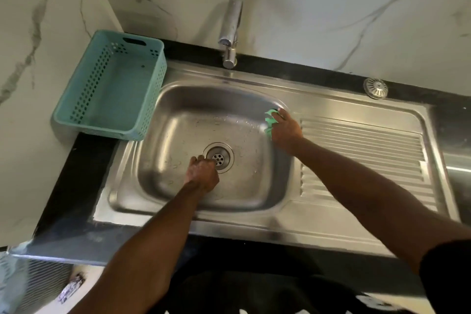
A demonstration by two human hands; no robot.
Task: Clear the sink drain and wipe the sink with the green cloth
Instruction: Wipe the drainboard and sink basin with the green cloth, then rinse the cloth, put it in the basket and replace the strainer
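Note:
The steel sink (178, 120) has a round drain (219, 158) at the middle of its wet bowl. My left hand (202, 171) is down in the bowl with its fingers curled at the drain's left edge; whether they pinch anything is hidden. My right hand (284, 127) grips the green cloth (269, 120) and presses it against the bowl's upper right wall, just below the rim.
A teal plastic basket (112, 84) stands on the counter left of the bowl. The tap (230, 30) rises behind the sink. A metal drain strainer (375, 88) lies on the black counter at the back right. The ribbed drainboard (362, 158) lies to the right.

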